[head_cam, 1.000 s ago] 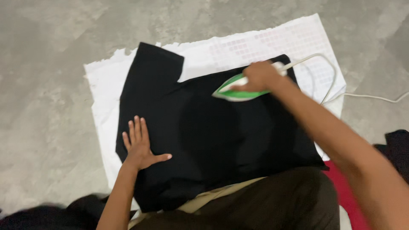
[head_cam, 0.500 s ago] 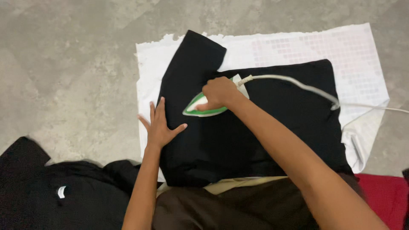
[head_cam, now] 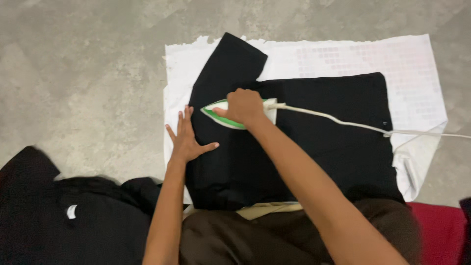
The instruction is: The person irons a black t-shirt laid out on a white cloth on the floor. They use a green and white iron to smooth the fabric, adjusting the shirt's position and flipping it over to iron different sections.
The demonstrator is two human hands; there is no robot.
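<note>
On the floor [head_cam: 73, 73], dead centre of the view, the right hand [head_cam: 245, 106] has its grip wrapped tight around the handle of a green-and-white iron [head_cam: 218, 114], nose pointing to nine o'clock, sole pressed on a black garment [head_cam: 314, 147]. At eight o'clock from the iron, the left hand [head_cam: 188, 140] lies flat, fingers fanned wide, gripping nothing, pinning the garment's left edge. A white cord [head_cam: 343, 123] trails off toward three o'clock. Under it all sits a white cloth [head_cam: 343, 56]. Down at seven o'clock, a heap of dark clothes [head_cam: 64, 216]; red fabric [head_cam: 439, 230] peeks in at five o'clock.
</note>
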